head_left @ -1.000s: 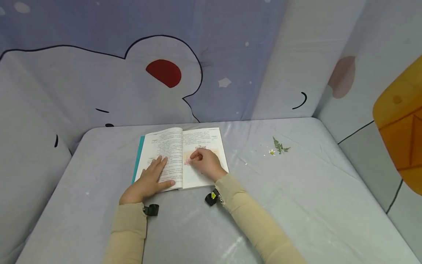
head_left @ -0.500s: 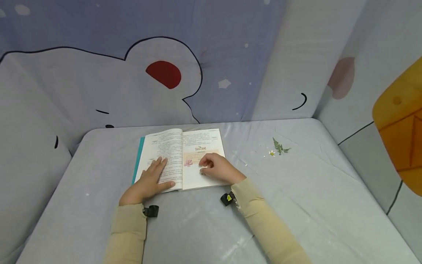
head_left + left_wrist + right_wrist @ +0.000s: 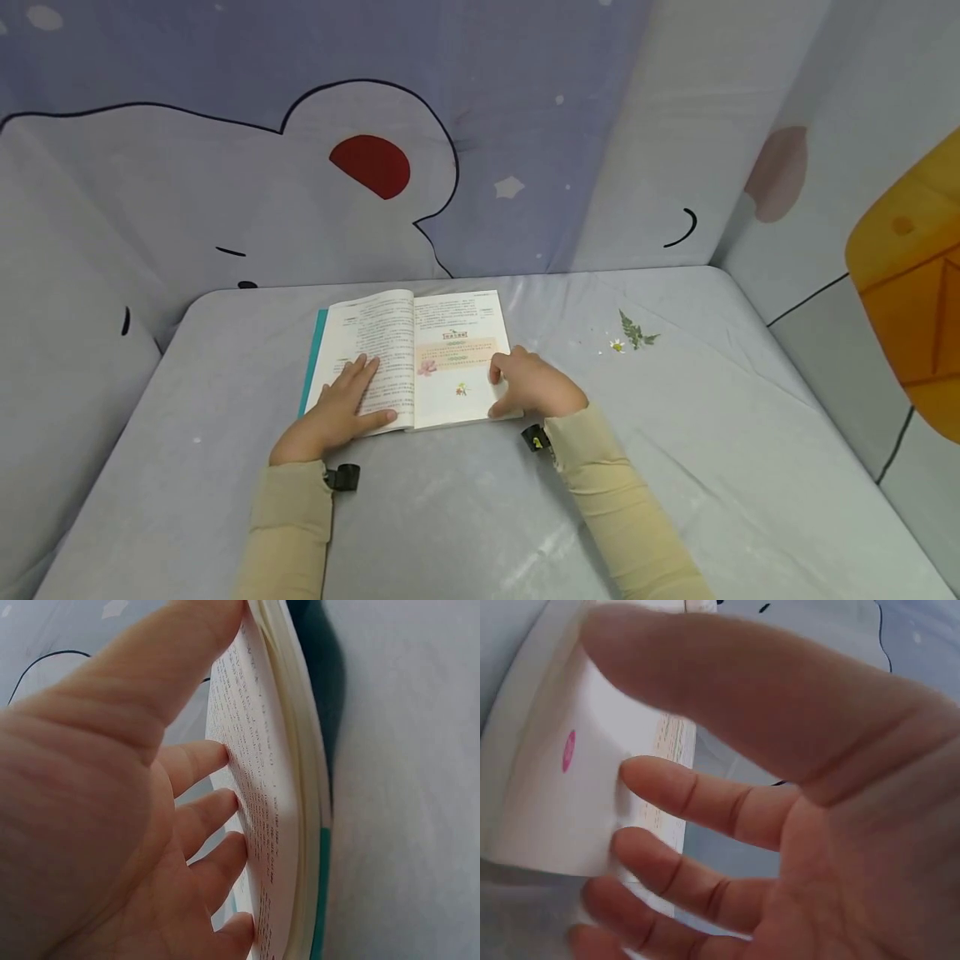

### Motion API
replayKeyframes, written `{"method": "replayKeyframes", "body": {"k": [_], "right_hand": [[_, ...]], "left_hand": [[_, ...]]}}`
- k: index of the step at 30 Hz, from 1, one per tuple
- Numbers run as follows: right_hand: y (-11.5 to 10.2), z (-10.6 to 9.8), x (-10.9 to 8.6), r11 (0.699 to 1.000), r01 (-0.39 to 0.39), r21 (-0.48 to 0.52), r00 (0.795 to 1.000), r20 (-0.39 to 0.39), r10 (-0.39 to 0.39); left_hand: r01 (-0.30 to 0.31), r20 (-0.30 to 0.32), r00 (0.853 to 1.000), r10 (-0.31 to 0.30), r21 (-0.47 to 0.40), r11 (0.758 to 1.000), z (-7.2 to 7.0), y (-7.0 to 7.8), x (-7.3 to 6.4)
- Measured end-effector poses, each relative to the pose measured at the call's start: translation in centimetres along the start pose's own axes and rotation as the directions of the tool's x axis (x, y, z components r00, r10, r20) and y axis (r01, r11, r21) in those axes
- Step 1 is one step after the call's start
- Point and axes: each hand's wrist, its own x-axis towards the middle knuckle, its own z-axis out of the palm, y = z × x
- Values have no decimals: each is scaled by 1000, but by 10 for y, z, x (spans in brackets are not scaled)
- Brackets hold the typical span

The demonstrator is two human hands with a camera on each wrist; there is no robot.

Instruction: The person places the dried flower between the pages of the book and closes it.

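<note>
An open book (image 3: pixel 450 409) with a teal cover lies on the grey cloth. My left hand (image 3: pixel 333 414) rests with fingers spread on its left page; the left wrist view shows fingertips touching the printed page (image 3: pixel 262 772). My right hand (image 3: pixel 536 383) is at the right page's outer edge, thumb and forefinger apart, nothing visible between them. In the right wrist view its loosely bent fingers meet the white page (image 3: pixel 540 817), which bears a pink oval mark. A tiny yellow-and-red flower sprig (image 3: pixel 461 389) lies on the right page, below a pink flower picture (image 3: pixel 427 367).
To the book's right on the cloth lie a green fern-like leaf (image 3: pixel 634 330) and a small white daisy (image 3: pixel 617 345) with a yellow centre. Tiny white bits are scattered near them. Printed fabric walls (image 3: pixel 540 150) rise behind and at both sides.
My right hand has moved right, from the middle of the right page to its outer edge, and its fingers have spread. The small sprig now shows. My left hand has stayed in place.
</note>
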Motion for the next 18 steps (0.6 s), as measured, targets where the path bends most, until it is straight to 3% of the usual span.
{"method": "replayKeyframes", "body": {"k": [3, 18], "right_hand": [[-1, 3, -1, 999, -40, -31, 999, 28, 41], [-9, -1, -13, 1000, -12, -25, 998, -54, 10]], "left_hand": [[1, -1, 1000, -1, -2, 1000, -1, 0, 0], [-14, 18, 1000, 14, -11, 1000, -3, 6, -3]]}}
